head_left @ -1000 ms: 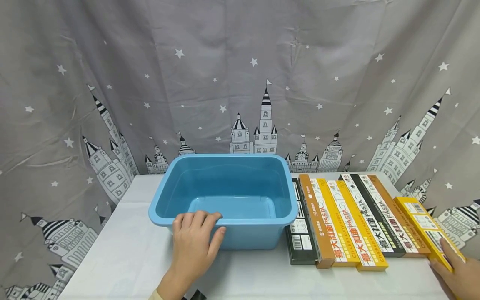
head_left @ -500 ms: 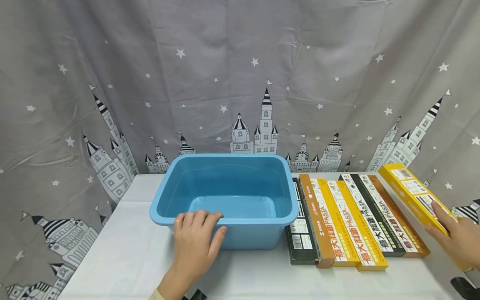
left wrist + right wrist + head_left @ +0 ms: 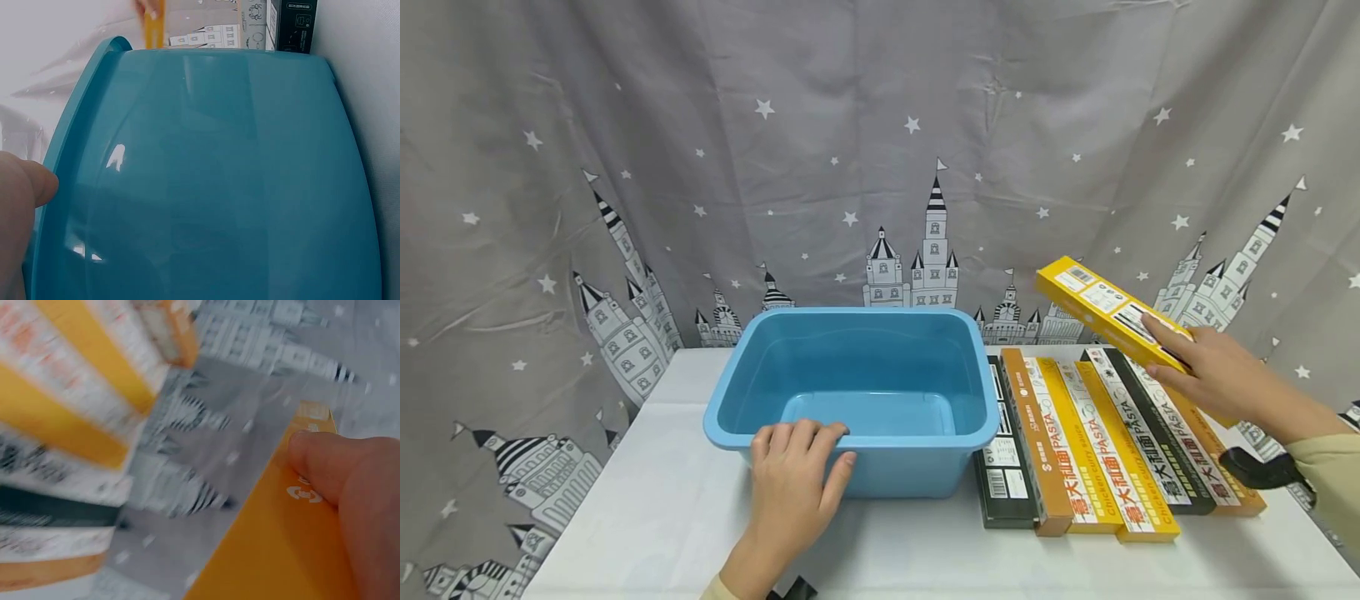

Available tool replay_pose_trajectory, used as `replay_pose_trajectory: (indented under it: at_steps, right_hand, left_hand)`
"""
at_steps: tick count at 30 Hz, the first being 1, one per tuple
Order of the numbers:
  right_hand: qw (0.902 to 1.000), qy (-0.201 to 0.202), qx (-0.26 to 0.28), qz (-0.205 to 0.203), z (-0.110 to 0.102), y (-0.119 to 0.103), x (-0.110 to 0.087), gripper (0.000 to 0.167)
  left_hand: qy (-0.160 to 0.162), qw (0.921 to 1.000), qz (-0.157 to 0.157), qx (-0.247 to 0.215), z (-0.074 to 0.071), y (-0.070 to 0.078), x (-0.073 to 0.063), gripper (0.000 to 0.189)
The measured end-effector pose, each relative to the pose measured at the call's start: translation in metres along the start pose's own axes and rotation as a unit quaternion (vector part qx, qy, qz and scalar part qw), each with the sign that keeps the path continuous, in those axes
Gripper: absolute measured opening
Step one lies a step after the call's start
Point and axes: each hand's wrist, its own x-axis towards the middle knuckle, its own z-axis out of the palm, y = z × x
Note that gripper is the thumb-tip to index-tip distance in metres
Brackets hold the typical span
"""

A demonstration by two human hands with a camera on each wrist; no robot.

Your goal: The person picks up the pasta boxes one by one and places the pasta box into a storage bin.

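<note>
A yellow pasta box (image 3: pixel 1101 302) is held up in the air in the head view, tilted with its far end raised and its label side facing up. My right hand (image 3: pixel 1221 371) grips it near its lower end; in the right wrist view the thumb (image 3: pixel 328 465) presses on its plain yellow side (image 3: pixel 269 550). A blue plastic tub (image 3: pixel 902 475) stands on the table, with nothing seen inside. My left hand (image 3: pixel 793 475) holds its near rim, fingers hooked over the edge and thumb along the outside wall. In the left wrist view the tub's inside (image 3: pixel 206 175) fills most of the picture.
Right of the tub lie several long pasta boxes side by side: a black box (image 3: pixel 1006 483) nearest the tub, a brown box (image 3: pixel 1037 450), then yellow boxes (image 3: pixel 1138 483) and dark ones. A grey curtain (image 3: pixel 820 150) with castles hangs behind the white table (image 3: pixel 647 500).
My right hand has lifted the yellow pasta box from the table's right side and carried it up and leftward over the row of boxes. My left hand stays on the tub's rim.
</note>
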Motion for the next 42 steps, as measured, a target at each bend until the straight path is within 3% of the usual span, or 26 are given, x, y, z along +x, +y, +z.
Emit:
replay_pose_trajectory:
  at_steps: [8,14,20,30,35,42]
  right_hand:
    - [0.9969,-0.019,0.026,-0.072,-0.027,-0.060,0.061,0.072]
    - [0.9907,-0.047,0.050,-0.118,-0.040,-0.111,0.093,0.069]
    - [0.9822,-0.068,0.054,-0.166,-0.043,-0.160,0.122,0.068]
    - [0.9665,-0.110,0.018,-0.231,-0.029,-0.224,0.150,0.067]
    - [0.9604,-0.137,0.019,-0.242,-0.023,-0.242,0.159,0.065]
    - [0.9542,-0.157,0.011,-0.254,-0.014,-0.260,0.171,0.065]
  left_hand:
    - [-0.005,1.0000,-0.001,0.007,-0.001,0.000,-0.001,0.049]
    - [-0.012,0.9999,-0.004,0.006,-0.003,0.001,-0.001,0.036]
    - [-0.015,0.9999,-0.004,0.005,-0.003,0.001,-0.001,0.043]
    - [-0.039,0.9991,-0.016,0.004,-0.006,0.000,0.000,0.027]
    - [-0.059,0.9980,-0.021,0.007,-0.006,0.000,0.000,0.027]
    - [-0.054,0.9983,-0.020,0.002,-0.006,-0.001,-0.001,0.027]
